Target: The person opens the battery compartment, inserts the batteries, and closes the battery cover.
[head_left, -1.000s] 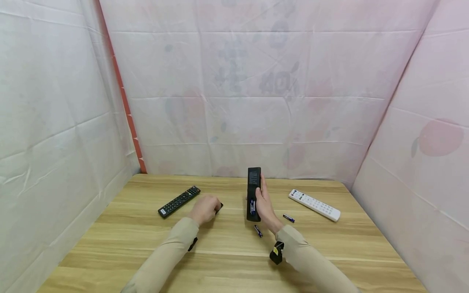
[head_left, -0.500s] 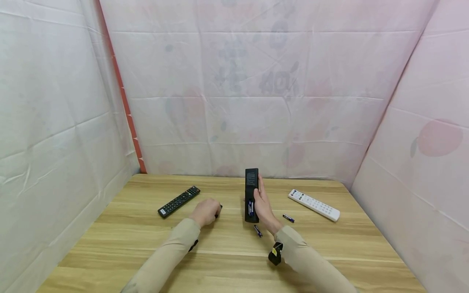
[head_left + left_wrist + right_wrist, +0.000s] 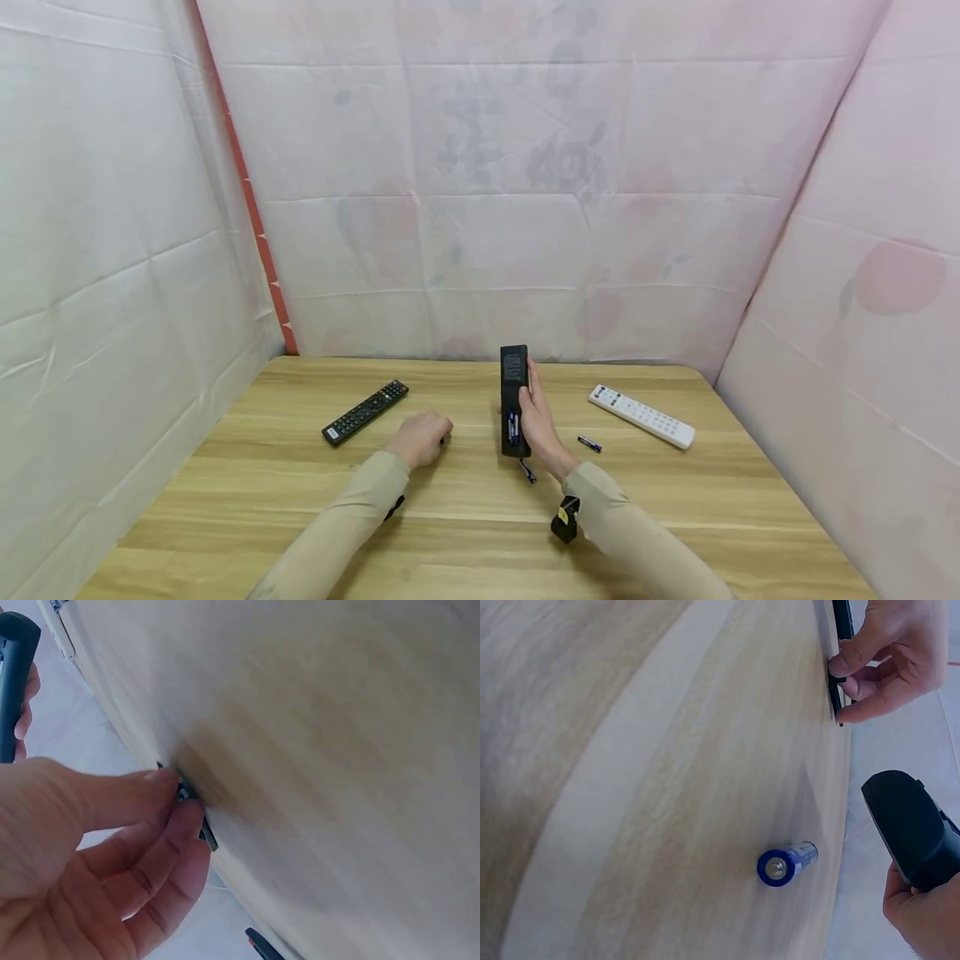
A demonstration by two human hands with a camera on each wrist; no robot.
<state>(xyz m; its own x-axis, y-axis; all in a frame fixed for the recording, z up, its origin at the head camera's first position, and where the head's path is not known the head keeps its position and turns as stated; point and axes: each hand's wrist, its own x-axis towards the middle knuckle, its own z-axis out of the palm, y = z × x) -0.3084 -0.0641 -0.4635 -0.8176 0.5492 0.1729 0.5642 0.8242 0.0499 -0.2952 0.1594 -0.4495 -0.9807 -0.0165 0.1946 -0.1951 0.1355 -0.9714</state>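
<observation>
My right hand [image 3: 542, 425] holds a black remote control [image 3: 513, 375] upright over the table, its back towards me. The battery compartment is uncovered, with blue-and-white batteries [image 3: 513, 427] inside. To its left, my left hand [image 3: 420, 438] is down at the tabletop. Between thumb and fingertips it pinches a thin black battery cover [image 3: 209, 834], mostly hidden behind the fingers in the head view. One loose battery [image 3: 528, 472] lies just below the held remote; another battery [image 3: 589, 443] lies right of the right hand.
A second black remote [image 3: 365, 413] lies buttons up on the wooden table [image 3: 450, 533], left of the left hand. A white remote [image 3: 642, 416] lies at the right. Pale sheeting [image 3: 480, 250] surrounds the table at the back and sides.
The held remote has shifted slightly left and now stands closer to the loose battery below it. My left hand has turned a little and lowered, so less of the battery cover shows.
</observation>
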